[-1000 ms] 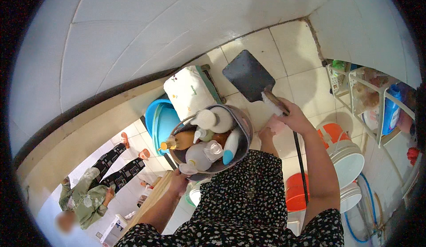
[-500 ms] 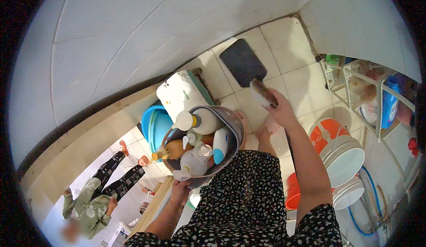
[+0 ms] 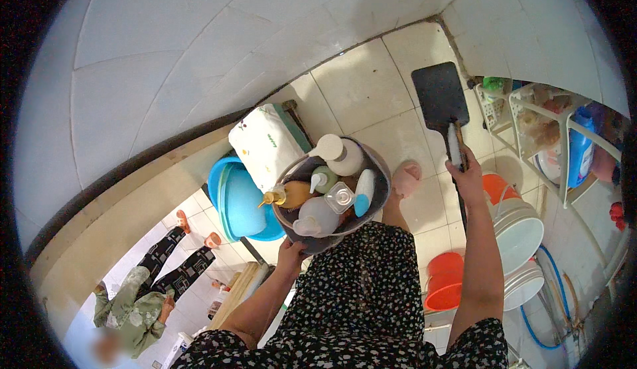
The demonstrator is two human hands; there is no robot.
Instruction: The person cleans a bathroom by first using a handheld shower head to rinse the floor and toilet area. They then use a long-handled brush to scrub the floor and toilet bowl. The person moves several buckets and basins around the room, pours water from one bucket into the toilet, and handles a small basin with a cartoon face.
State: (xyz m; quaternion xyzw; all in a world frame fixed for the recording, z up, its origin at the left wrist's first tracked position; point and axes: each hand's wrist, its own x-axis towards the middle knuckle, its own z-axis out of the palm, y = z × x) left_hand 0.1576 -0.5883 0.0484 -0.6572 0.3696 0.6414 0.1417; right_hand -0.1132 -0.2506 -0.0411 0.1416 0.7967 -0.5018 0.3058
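Brush (image 3: 454, 142) clasped in right fingers (image 3: 458, 171) has swung rightward with black paddle (image 3: 440, 94); left fingers (image 3: 292, 249) grip the bucket (image 3: 383, 182).

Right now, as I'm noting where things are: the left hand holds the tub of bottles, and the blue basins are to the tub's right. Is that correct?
Not quite: the head view shows the blue basins to the tub's left, not its right. The left hand does hold the tub of bottles.
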